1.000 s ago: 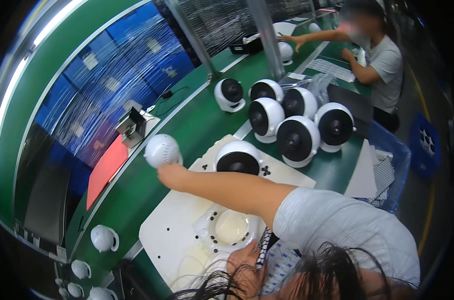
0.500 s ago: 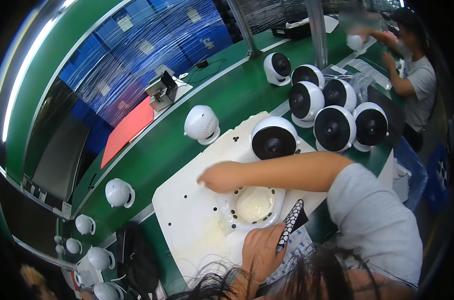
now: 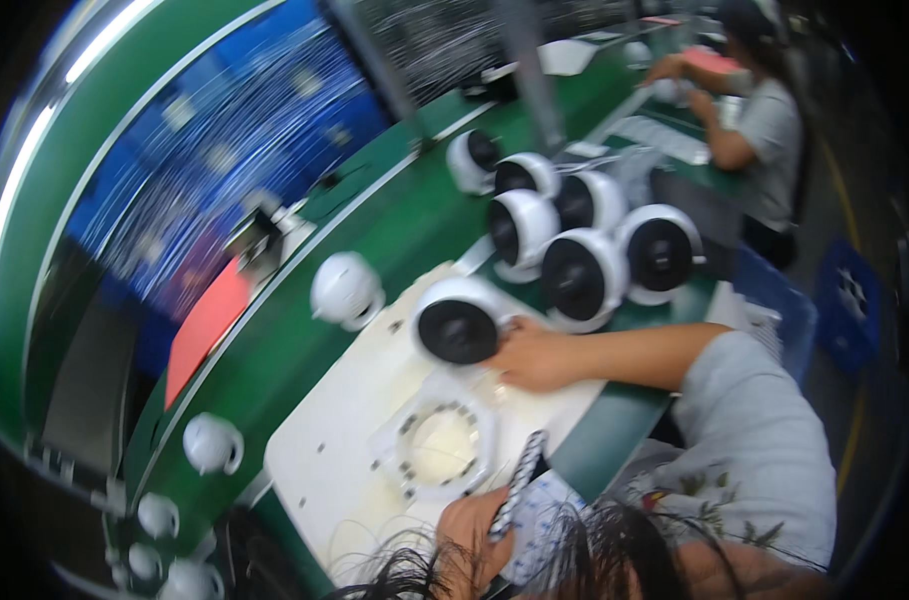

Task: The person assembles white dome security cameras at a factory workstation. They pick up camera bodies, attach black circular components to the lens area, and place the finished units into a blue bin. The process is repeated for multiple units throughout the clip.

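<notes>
On the white board (image 3: 324,400) stands a round white camera (image 3: 458,322) with a black front and a dark lens. My right hand (image 3: 536,356), reaching across from the right, is closed at this camera's lower right side; blur softens the fingers. Below it a white ring-shaped holder (image 3: 482,425) with dark dots around its opening lies on the board. My left hand (image 3: 466,530), near the lower edge, grips a black-and-white patterned sheet (image 3: 519,485). Close to that hand is a white-and-blue printed sheet (image 3: 546,525). Hair hides part of my left wrist.
Several more round cameras (image 3: 582,275) stand together beyond my right arm. Others, such as a white one (image 3: 346,288), line the green table (image 3: 274,375) to the left. A red panel (image 3: 206,325) lies along the far edge. Another person (image 3: 759,130) works at the far right.
My right hand has moved from above the ring-shaped holder, right and up to the round camera. My left hand still holds the patterned sheet. The whole view has shifted and blurred.
</notes>
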The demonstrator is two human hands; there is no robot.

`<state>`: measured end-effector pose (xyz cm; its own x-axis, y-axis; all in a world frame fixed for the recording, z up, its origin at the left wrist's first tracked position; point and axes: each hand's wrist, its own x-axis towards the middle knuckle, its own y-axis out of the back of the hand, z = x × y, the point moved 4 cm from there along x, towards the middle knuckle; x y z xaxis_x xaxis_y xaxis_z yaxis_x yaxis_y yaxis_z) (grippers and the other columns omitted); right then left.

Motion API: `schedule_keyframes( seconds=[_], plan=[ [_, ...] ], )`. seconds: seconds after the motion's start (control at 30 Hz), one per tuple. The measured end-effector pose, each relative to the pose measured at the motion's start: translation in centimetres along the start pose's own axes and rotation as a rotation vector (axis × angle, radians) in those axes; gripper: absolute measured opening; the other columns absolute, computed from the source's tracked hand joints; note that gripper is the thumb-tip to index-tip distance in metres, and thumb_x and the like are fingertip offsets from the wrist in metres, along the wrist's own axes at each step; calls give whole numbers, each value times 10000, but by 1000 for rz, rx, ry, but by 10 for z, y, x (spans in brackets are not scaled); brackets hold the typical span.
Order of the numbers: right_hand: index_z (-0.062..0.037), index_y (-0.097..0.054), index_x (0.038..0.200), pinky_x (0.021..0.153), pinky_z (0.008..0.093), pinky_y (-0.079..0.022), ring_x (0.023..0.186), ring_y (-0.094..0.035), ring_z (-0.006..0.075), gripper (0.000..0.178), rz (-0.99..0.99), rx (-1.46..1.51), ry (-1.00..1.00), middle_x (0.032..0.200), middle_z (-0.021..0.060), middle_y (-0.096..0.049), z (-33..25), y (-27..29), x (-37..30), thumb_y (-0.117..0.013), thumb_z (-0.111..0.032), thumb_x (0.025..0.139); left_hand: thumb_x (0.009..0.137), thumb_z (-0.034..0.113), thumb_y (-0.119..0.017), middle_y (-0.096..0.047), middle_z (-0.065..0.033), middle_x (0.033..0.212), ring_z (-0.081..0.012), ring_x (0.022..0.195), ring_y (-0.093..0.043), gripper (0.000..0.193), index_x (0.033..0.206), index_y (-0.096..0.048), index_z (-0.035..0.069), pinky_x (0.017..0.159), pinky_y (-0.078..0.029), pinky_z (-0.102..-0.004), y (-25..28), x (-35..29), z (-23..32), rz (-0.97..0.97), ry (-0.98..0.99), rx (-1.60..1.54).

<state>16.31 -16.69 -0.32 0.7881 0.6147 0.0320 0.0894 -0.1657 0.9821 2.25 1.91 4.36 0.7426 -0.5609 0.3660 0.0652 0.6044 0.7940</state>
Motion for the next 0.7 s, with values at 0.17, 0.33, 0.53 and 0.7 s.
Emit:
schedule_keyframes(
  seconds=[0.17, 0.33, 0.53, 0.7],
  plan=[
    [-106, -548, 907, 775, 355, -377, 885, -502, 229, 168, 720, -55, 420, 875, 63, -537, 19, 16, 7, -498, -153, 753, 660, 44, -637, -613, -123, 834, -254, 749, -579, 267, 925, -601, 37, 701, -455, -346, -29, -7, -14, 93, 84, 40],
    [-61, -527, 925, 762, 357, -389, 889, -489, 260, 171, 699, 50, 256, 874, 68, -531, -11, 60, 17, -499, -100, 761, 668, 59, -640, -614, -122, 828, -250, 741, -582, 258, 922, -600, 32, 698, -457, -345, -31, 10, -8, 120, 120, 49],
    [-32, -478, 1135, 810, 380, -408, 922, -515, 296, 391, 622, 852, 332, 948, 124, -545, -56, 118, 22, -552, -171, 778, 679, 76, -645, -615, -121, 820, -244, 732, -585, 250, 920, -600, 27, 693, -461, -342, -28, 19, -12, 149, 201, 21],
    [-14, -519, 1112, 841, 351, -407, 996, -516, 304, 390, 572, 906, 450, 1075, 177, -550, -82, 106, 14, -551, -189, 766, 687, 90, -648, -616, -120, 814, -239, 724, -587, 245, 917, -599, 22, 689, -464, -341, -31, 31, -9, 149, 230, -64]
  ],
)
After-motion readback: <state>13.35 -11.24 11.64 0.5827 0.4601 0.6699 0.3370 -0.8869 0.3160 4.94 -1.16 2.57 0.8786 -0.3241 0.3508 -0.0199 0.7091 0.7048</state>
